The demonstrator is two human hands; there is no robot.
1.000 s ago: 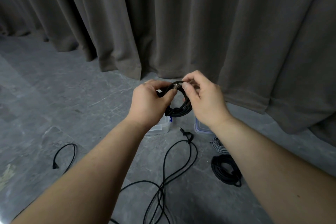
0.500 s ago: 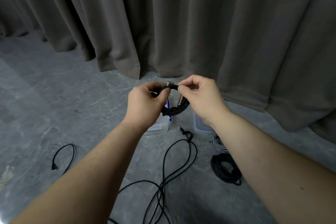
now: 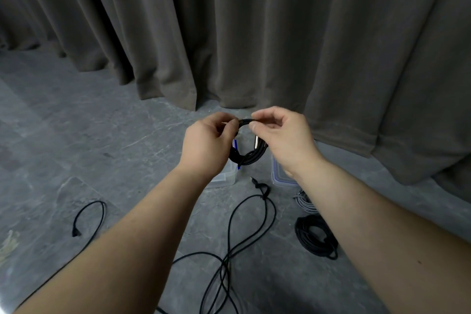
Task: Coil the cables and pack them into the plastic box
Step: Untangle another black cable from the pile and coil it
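A small black coiled cable (image 3: 248, 157) with a silver plug hangs in the air between both hands. My left hand (image 3: 207, 144) grips the coil's left side, and my right hand (image 3: 283, 135) pinches its top strand between thumb and forefinger. Below them on the grey floor stands the clear plastic box (image 3: 225, 176), mostly hidden by my left wrist. Its blue-rimmed lid (image 3: 279, 177) lies to the right. A long loose black cable (image 3: 244, 227) sprawls on the floor in front.
A coiled black cable (image 3: 316, 237) and a grey braided cable (image 3: 304, 202) lie at the right under my right forearm. A short black cable loop (image 3: 89, 216) lies at the left. Heavy brown curtains (image 3: 254, 33) hang behind the box.
Both hands have shifted slightly on the coil; my right hand moved from the coil's side up to pinch the top strand, and the silver plug now shows below it.
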